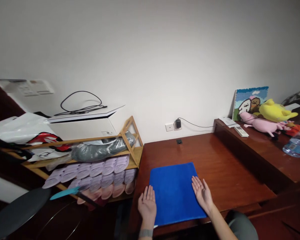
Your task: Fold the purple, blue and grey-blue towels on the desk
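Note:
A flat blue cloth [175, 193] lies spread on the brown wooden desk [230, 170], close to its front edge. At the cloth's left side is my left hand [147, 203], palm up, with its fingers stretched out and nothing in it. My right hand [202, 193] is at the cloth's right side, also palm up and open, holding nothing. Both hands overlap the cloth's edges in view; whether they touch it I cannot tell. A small white corner shows under the cloth near my left wrist.
Left of the desk stands a wooden rack [137, 155] with several lilac and pink slippers and a white box [87, 128]. On the raised right-hand surface lie plush toys [262, 125], a white remote [241, 131] and a plastic bottle [296, 146]. A black charger [178, 123] sits in the wall socket.

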`<control>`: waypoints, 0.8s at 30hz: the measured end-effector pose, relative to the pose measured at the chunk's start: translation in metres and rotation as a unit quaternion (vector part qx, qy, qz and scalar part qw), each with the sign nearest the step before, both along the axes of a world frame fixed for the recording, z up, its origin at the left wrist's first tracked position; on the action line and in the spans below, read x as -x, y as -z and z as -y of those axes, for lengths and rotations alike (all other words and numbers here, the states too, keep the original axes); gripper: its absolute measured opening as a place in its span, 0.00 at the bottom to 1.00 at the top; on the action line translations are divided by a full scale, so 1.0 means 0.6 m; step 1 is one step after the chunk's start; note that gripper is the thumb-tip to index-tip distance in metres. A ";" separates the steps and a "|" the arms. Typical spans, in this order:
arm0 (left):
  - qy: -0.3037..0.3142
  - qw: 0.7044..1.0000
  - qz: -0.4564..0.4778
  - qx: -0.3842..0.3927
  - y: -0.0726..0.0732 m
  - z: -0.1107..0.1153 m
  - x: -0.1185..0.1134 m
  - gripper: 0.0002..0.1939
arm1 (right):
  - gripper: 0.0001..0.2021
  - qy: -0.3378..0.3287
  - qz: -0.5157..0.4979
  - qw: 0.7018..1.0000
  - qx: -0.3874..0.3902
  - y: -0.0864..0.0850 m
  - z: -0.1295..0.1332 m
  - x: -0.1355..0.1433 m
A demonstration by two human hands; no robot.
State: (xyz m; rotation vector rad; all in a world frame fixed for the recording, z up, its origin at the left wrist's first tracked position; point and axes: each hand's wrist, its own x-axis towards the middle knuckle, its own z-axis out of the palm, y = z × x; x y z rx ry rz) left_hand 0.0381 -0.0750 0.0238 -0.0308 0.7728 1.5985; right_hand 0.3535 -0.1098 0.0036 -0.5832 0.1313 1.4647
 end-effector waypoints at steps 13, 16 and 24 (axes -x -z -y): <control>0.156 0.984 0.079 0.020 -0.034 -0.110 -0.209 0.30 | 0.19 -0.005 0.016 1.000 -0.008 0.005 -0.005 -0.001; 0.081 0.996 0.041 0.015 -0.034 -0.129 -0.114 0.28 | 0.19 -0.009 0.000 1.000 -0.010 0.006 0.000 -0.004; 0.104 0.992 0.055 -0.051 -0.054 -0.150 -0.077 0.30 | 0.20 -0.037 -0.009 0.999 -0.021 -0.046 -0.074 0.008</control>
